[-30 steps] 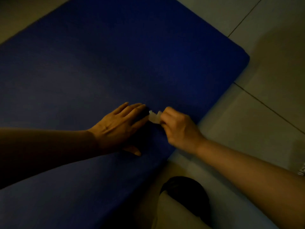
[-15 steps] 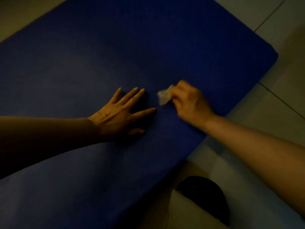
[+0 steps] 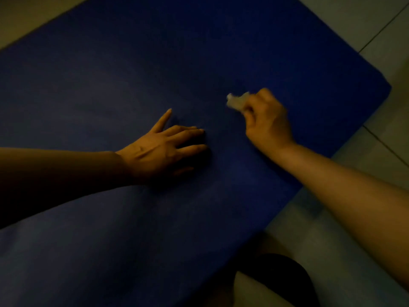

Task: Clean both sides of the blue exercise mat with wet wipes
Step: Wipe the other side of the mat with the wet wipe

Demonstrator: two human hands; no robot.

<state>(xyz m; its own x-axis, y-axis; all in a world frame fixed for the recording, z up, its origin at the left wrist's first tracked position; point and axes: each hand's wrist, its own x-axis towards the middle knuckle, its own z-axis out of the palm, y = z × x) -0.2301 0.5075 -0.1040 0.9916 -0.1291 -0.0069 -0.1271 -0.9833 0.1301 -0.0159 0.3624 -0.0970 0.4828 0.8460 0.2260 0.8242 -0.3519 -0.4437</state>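
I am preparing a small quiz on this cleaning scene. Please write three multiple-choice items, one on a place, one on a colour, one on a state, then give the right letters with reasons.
1. Where does the flat left hand rest?
A. on the pale tiled floor
B. on the blue foam exercise mat
C. on the knee

2. What colour is the small crumpled wet wipe?
A. whitish
B. red
C. black

3. How is the right hand at this moment?
A. open and flat
B. curled round the wipe
C. out of the picture

Key: 1 B, the left hand's straight fingers lie on the mat, well inside its edge. 2 A, the wipe shows pale against the dark blue. 3 B, the right hand's fingers are bent and the wipe sticks out from between them, over the mat; the pale tiled floor lies to the right.
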